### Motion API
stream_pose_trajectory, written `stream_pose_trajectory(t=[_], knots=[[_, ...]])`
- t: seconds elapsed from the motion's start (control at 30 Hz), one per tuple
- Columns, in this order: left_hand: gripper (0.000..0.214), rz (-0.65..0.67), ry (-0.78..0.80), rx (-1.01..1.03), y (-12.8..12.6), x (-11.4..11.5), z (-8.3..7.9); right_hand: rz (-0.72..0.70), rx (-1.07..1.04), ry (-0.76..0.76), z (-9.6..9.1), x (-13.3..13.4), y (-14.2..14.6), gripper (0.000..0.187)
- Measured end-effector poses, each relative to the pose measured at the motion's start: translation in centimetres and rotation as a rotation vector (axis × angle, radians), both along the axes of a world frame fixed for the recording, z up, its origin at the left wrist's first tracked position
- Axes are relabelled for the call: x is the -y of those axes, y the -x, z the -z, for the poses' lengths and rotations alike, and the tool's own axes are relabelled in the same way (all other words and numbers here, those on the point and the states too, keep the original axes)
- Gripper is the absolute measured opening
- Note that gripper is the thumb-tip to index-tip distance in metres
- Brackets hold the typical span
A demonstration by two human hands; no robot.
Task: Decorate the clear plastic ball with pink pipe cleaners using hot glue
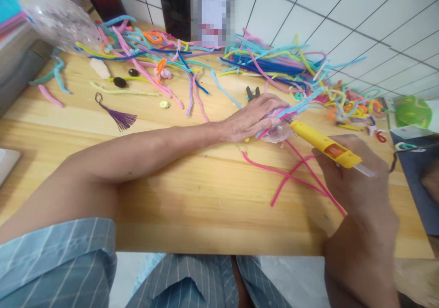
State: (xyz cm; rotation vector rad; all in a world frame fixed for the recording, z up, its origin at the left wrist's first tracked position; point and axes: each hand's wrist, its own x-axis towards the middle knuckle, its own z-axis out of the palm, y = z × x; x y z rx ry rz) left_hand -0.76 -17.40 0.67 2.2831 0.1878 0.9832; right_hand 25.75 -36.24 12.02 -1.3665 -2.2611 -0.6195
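My right hand (360, 175) is closed round a yellow hot glue gun (312, 138), with a pale glue stick (365, 170) poking out of its back end. The gun's nozzle points left, close to the fingers of my left hand (252, 118). Those fingers are closed over a small bundle of light blue pipe cleaners (305, 101) with some pink and purple among them. Clear crinkled plastic (277, 135) shows beneath the bundle; whether it is part of it I cannot tell. Several bright pink pipe cleaners (284, 186) lie crossed on the table below the gun.
Loose coloured pipe cleaners (267, 65) are heaped along the tiled wall. A purple tassel (120, 116), black oval pieces (120, 82) and a clear plastic bag (61, 19) are at the left. Dark pliers-like handles (253, 93) lie behind my left hand. A green package (413, 111) stands far right.
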Motion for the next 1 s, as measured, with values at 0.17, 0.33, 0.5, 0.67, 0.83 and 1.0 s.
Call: stream_pose_trajectory(t=[0.17,0.33,0.5,0.67,0.83,1.0], knots=[[0.084,-0.014,0.008,-0.013,0.0,0.1,-0.2,-0.014,0.007,0.002,0.0,0.0,0.1,0.010],[0.083,-0.021,0.012,0.017,0.3,1.1,-0.9,-0.004,-0.001,-0.006,0.1,-0.1,0.1,0.011],[0.083,-0.035,0.027,0.015,0.1,0.9,-0.8,0.019,-0.024,0.008,0.3,0.0,0.1,0.010],[0.084,0.005,0.010,-0.017,-0.3,-0.2,0.0,0.034,-0.020,-0.006,0.4,0.1,-0.2,0.011],[0.085,-0.016,0.034,-0.013,-0.2,0.0,0.0,0.018,-0.022,-0.014,0.4,0.2,-0.5,0.012],[0.083,-0.002,0.019,-0.006,-0.3,0.0,0.0,0.022,-0.001,-0.022,0.5,0.2,-0.6,0.012]])
